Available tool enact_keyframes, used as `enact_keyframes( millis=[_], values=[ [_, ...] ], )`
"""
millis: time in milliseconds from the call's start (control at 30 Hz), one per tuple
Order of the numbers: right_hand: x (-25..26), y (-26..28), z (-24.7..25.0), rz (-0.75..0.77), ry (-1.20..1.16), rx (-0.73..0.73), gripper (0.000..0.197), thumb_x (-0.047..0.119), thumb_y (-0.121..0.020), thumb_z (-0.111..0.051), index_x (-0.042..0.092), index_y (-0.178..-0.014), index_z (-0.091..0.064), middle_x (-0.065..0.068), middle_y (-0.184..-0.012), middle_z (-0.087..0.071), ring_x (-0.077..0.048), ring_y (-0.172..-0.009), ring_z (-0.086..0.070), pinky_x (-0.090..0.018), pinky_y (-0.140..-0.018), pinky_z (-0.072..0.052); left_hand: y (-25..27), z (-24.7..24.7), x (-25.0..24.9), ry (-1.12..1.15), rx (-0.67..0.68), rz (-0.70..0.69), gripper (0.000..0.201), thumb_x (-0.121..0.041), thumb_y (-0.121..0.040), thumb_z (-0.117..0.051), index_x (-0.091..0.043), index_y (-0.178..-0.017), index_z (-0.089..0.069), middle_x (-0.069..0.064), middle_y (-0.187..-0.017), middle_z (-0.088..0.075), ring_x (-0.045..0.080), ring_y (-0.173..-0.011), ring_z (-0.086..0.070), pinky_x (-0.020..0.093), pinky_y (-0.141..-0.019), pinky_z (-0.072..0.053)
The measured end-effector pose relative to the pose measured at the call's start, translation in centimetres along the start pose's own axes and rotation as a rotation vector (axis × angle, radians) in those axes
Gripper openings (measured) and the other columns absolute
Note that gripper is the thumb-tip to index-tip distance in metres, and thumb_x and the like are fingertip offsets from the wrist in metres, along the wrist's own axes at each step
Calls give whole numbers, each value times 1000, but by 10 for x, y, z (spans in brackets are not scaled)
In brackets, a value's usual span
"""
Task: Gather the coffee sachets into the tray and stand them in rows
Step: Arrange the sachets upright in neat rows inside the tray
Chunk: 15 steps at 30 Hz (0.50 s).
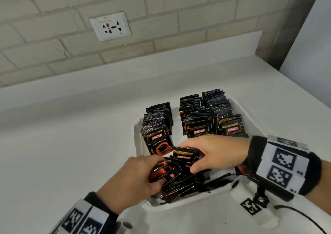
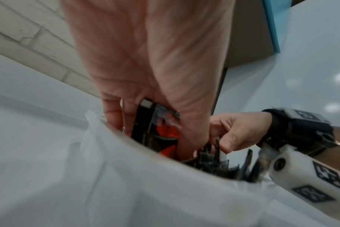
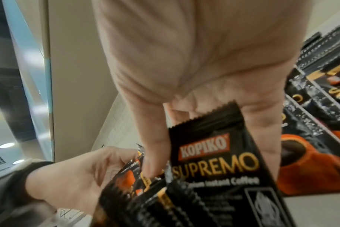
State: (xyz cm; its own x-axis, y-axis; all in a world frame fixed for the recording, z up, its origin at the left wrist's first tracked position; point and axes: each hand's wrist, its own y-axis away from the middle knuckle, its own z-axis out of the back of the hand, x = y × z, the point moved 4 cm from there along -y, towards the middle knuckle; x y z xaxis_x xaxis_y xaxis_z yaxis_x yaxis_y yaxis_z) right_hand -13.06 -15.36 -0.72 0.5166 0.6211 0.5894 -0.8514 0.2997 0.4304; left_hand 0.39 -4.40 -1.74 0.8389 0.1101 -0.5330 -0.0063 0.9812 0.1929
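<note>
— item one, nearest you?
— your left hand [image 1: 136,178] at 7 o'clock grips a loose heap of sachets [image 1: 179,180] in the tray [image 1: 222,196].
— item two?
— your right hand [image 1: 216,153] pinches one sachet [image 3: 213,153] over that heap.
— farther?
— standing rows [image 1: 206,115] from 11 to 1 o'clock in the tray.
</note>
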Motion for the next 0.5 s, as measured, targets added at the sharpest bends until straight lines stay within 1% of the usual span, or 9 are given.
enact_keyframes(
  millis=[67,133,200,233,300,367,433,467,500],
  values=[
    [-4,4,-6,12,29,-6,39,26,-90,-56,29,-128,-46,2,-115,-62,-13,-101,-59,-36,-90,-49,0,-2,-2,-85,-22,-28,31,-24,-84,-63,-31,-114,-58,-16,-91,-64,4,-84,-59,20,-83,-43],
    [-6,8,-10,7,77,-8,34,24,-93,-50,29,-127,-47,0,-109,-64,-16,-95,-62,-40,-86,-50,2,1,-3,-138,-48,-46,30,-27,-86,-61,-33,-116,-55,-24,-87,-56,1,-85,-56,14,-79,-39],
    [-7,13,-13,12,138,-25,33,25,-95,-47,28,-128,-46,-1,-110,-61,-17,-94,-60,-40,-85,-50,6,5,-3,-153,-83,-51,33,-30,-88,-59,-40,-118,-51,-31,-82,-45,-5,-83,-50,9,-75,-37],
    [-8,14,-13,20,165,-49,31,26,-95,-46,28,-126,-46,-2,-108,-61,-17,-92,-59,-40,-84,-49,10,8,-3,-132,-103,-46,34,-30,-88,-58,-44,-118,-50,-32,-82,-44,-7,-83,-48,10,-75,-38],
    [-10,20,-15,36,190,-106,26,27,-96,-45,27,-121,-49,0,-104,-62,-17,-89,-60,-41,-82,-49,16,13,-3,-99,-129,-40,34,-35,-85,-59,-56,-109,-47,-30,-83,-48,-7,-83,-50,11,-75,-39],
    [-10,26,-18,52,180,-142,26,29,-96,-44,28,-121,-49,5,-108,-61,-14,-93,-59,-39,-83,-49,23,19,-1,-24,-136,-5,32,-50,-74,-56,-69,-99,-45,-24,-83,-58,-5,-83,-56,13,-73,-43],
    [-10,31,-23,56,151,-139,28,34,-96,-43,32,-124,-48,11,-115,-58,-8,-101,-56,-34,-88,-47,31,25,-1,72,-177,26,39,-59,-63,-50,-71,-100,-44,-27,-91,-62,-4,-83,-61,16,-73,-47],
    [-9,34,-25,49,142,-128,32,38,-96,-42,35,-127,-46,14,-119,-56,-6,-105,-53,-33,-91,-46,34,29,-4,118,-214,34,40,-58,-62,-54,-70,-100,-46,-29,-90,-63,-4,-82,-62,14,-72,-47],
    [-10,35,-27,41,136,-115,35,42,-95,-42,36,-130,-44,16,-123,-54,-5,-108,-52,-32,-94,-44,36,33,-5,176,-263,28,40,-50,-65,-65,-68,-97,-49,-29,-86,-65,-5,-81,-63,10,-70,-46]
  ],
)
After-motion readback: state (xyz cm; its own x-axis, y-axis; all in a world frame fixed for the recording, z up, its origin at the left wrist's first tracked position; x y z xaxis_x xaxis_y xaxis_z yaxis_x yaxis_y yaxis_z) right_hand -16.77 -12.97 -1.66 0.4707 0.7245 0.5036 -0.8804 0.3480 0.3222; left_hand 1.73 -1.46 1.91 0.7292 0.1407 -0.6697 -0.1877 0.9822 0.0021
